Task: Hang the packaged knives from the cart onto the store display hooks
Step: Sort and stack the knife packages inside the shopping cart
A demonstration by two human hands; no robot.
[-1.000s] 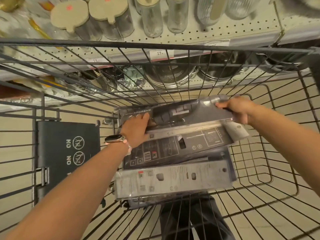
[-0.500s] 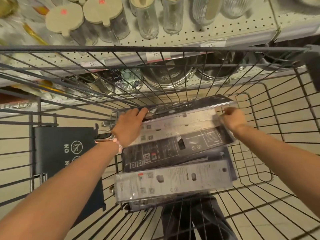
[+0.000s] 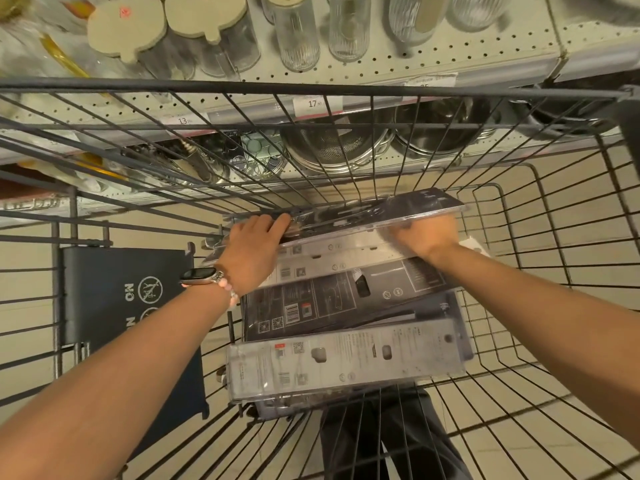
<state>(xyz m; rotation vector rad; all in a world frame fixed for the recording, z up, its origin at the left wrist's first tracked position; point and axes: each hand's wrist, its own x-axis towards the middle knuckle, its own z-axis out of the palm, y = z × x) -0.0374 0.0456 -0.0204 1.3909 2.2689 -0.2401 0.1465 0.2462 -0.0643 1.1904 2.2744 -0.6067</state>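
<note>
Both arms reach down into the wire cart (image 3: 519,209), where the packaged knives (image 3: 346,306) lie stacked flat on its floor. The left hand (image 3: 249,251) rests on the left end of the pile, its fingers (image 3: 273,221) stretched forward and fairly straight, the tips lying on the top package (image 3: 374,213) near the cart's far wall. The right hand (image 3: 427,235) is at the other end of that same dark, clear-fronted package; the hand is blurred, and its fingers curl under the package's near edge, so they seem to be grasping it, though I cannot make out the exact hold. The top package sits tilted, its right end raised above the ones beneath. Below both hands, nearer the person, more packages fan out: a dark one with barcodes (image 3: 311,306) and a pale grey one (image 3: 346,362) nearest the body. A watch (image 3: 199,275) sits on the left wrist. Left of the left fingers hangs the cart's dark child-seat flap (image 3: 114,306). Beyond the fingers, past the cart's wall, store shelves (image 3: 381,74) carry glass jars (image 3: 298,32) and steel bowls (image 3: 336,147).
</note>
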